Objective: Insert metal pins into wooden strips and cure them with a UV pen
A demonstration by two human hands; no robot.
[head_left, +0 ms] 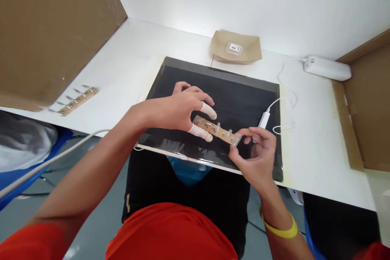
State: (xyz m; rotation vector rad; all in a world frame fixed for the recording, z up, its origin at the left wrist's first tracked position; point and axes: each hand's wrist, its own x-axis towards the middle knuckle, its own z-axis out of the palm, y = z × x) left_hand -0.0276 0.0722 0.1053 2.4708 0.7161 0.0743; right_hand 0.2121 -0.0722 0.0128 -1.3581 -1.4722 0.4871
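A narrow brown strip carrying a row of several small metal and clear pieces lies at a slant over the black mat. My right hand pinches its right end, thumb on the near side and fingers on the far side, by a clear piece there. My left hand spans the strip's left end, with pale finger cots on thumb and index finger. Those two fingertips are apart, one on each side of the strip, and do not appear to close on it.
A similar strip rests on the white table at the left. Behind the mat stands a brown paper tray holding a small labelled clear box. Right are a white cabled plug and a white power unit. Cardboard panels flank the table.
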